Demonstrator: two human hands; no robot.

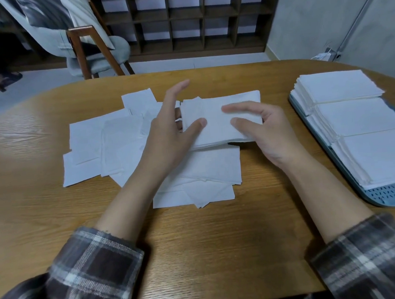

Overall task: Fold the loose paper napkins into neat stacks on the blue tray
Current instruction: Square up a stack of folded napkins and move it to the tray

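Holds the folded napkin (217, 127) over the loose napkins (88, 141); pinches its ends in left hand (166, 137) and right hand (266, 132) grips, likely to keep folds neat.

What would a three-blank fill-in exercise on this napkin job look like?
1. The left hand and right hand grip the folded white paper napkin, so ____ hands are busy.
2. The blue plastic tray carries ____ neat napkin stacks.
3. The tray sits on the oval wooden table to the person's ____.
Missing: both; three; right.
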